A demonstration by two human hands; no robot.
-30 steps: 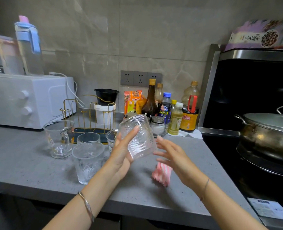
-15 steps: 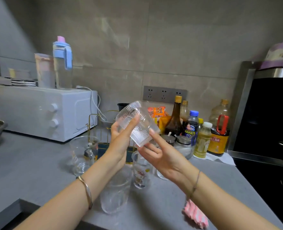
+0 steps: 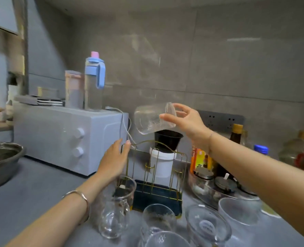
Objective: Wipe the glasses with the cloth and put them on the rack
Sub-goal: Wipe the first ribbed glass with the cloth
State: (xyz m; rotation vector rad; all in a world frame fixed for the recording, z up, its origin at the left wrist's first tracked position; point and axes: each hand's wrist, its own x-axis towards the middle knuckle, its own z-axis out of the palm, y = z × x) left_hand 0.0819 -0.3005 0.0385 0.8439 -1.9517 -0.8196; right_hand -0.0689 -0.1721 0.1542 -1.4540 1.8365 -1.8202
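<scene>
My right hand (image 3: 188, 122) grips the glass (image 3: 151, 118) by one end, tipped sideways at mid-frame above the rack (image 3: 156, 195). My left hand (image 3: 114, 159), fingers straight, seems to touch its top wire.

A: There's the right hand (image 3: 187, 122) up high, gripping the ribbed glass (image 3: 152, 118) by its right end, and the glass is tipped right over on its side!
B: It hangs above the gold wire rack (image 3: 156, 168), clear of the wires. Down below, the left hand (image 3: 114, 158) has straight fingers touching the rack's top left corner.
A: The rack stands on the grey worktop (image 3: 31, 189), just beside the white oven (image 3: 64, 138).
B: And up front, a cluster of clear glasses (image 3: 158, 220) stands on the worktop near the rack's dark tray.
</scene>
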